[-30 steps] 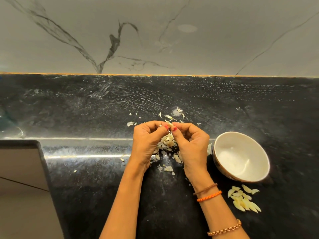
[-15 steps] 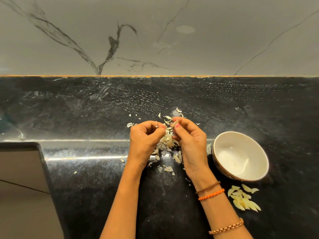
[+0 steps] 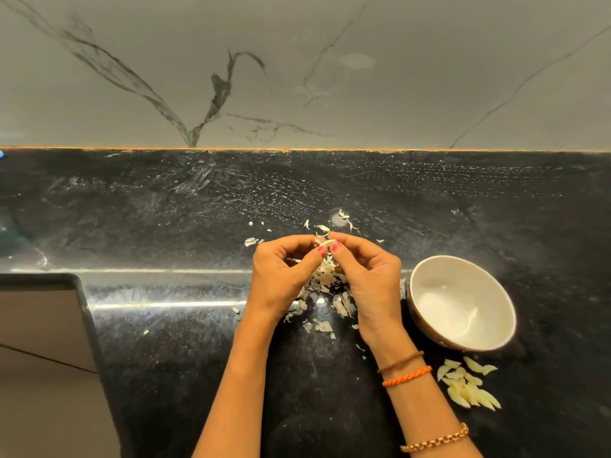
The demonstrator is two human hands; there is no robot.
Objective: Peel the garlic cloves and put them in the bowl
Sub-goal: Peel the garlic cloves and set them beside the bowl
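Head view: your left hand [image 3: 281, 272] and right hand [image 3: 367, 276] meet above the dark surface [image 3: 165, 226], fingers curled, both thumb tips pinching one clove [image 3: 327, 242] between them, probably so each nail can catch the skin from its own end. How much skin remains is too small to tell. You hold it right over the peel heap [image 3: 327, 285], so scraps fall there. At right the bowl [image 3: 461, 302] looks empty, though its glare could hide something. Other cloves [image 3: 469, 385] lie beside it, near your right wrist.
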